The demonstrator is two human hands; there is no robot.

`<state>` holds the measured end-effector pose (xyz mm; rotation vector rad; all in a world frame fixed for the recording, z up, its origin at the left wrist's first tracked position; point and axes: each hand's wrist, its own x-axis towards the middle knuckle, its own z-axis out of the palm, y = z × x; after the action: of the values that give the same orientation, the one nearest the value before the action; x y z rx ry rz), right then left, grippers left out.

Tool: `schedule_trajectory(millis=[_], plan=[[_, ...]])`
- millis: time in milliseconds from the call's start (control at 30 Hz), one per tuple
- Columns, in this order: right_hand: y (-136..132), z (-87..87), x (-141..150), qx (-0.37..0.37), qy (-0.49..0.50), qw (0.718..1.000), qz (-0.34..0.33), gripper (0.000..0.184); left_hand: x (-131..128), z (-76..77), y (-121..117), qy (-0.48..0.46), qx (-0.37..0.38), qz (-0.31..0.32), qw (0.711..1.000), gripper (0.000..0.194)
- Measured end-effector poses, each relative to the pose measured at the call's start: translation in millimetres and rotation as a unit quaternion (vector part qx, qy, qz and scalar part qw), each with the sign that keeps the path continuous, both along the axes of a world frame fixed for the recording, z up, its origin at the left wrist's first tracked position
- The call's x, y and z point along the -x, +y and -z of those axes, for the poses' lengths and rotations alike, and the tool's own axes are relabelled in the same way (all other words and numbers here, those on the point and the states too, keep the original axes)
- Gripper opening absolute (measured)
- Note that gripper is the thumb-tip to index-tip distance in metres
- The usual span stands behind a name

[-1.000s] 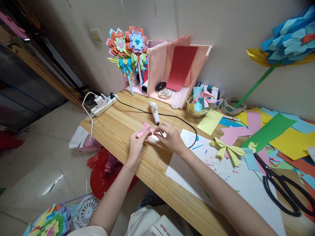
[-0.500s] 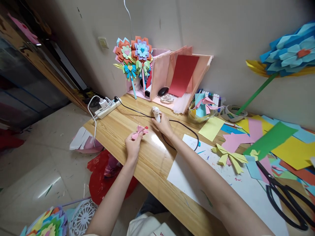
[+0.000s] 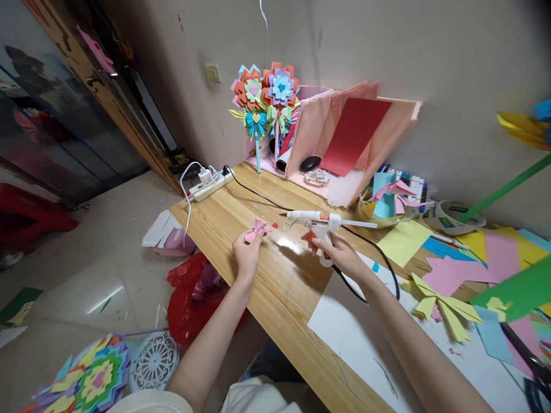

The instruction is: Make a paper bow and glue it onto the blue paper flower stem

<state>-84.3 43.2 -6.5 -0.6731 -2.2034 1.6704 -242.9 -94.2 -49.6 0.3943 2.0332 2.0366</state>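
Observation:
My left hand (image 3: pixel 246 252) pinches a small pink paper bow (image 3: pixel 257 230) over the table's front edge. A small red paper piece (image 3: pixel 275 225) lies on the wood just right of the bow. In my right hand (image 3: pixel 338 252) is a white hot glue gun (image 3: pixel 321 225), held up off the table by its handle. Its nozzle points left toward the bow, apart from it, and a glue stick (image 3: pixel 359 223) sticks out of its back. A black cord (image 3: pixel 390 267) runs from the handle, looping over the table.
A power strip (image 3: pixel 212 186) sits at the table's left end. Paper flowers (image 3: pixel 279 86) stand by a pink organizer (image 3: pixel 310 126). A white sheet (image 3: pixel 340 321), a yellow paper bow (image 3: pixel 443 307), coloured paper and black scissors (image 3: pixel 527 355) spread on the right.
My right hand has lifted the glue gun from upright on the table and turned it level, nozzle to the left. The bow stays in my left hand. The view has swung left.

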Motion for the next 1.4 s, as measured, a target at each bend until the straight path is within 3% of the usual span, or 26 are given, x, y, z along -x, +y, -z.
schedule_trajectory(millis=[133, 300, 500, 1000, 1233, 1400], plan=[[-6, 0.1, -1, 0.031, -0.016, 0.998, -0.044, 0.03, -3, -2.0, -1, 0.017, 0.003, 0.001, 1.0, 0.028], [-10, 3.3, 4, 0.074, -0.032, 0.995, -0.054, 0.028, -4, -4.2, 0, 0.007, -0.002, 0.001, 1.0, 0.026], [-12, 7.6, 3, 0.077, -0.043, 0.995, -0.048, 0.025, -3, -2.3, 1, 0.019, 0.01, 0.019, 1.0, 0.026], [-11, 9.1, 4, 0.036, -0.046, 0.997, -0.043, 0.029, -3, -1.6, 1, 0.031, 0.018, 0.013, 0.999, 0.028], [-14, -8.3, -2, 0.017, -0.069, 0.997, -0.021, 0.024, -2, 0.4, 0, 0.031, 0.027, 0.009, 0.999, 0.032], [0, -6.0, 21, -0.012, 0.028, 0.999, 0.043, 0.027, -1, 0.2, -3, 0.023, 0.026, 0.02, 0.999, 0.032]])
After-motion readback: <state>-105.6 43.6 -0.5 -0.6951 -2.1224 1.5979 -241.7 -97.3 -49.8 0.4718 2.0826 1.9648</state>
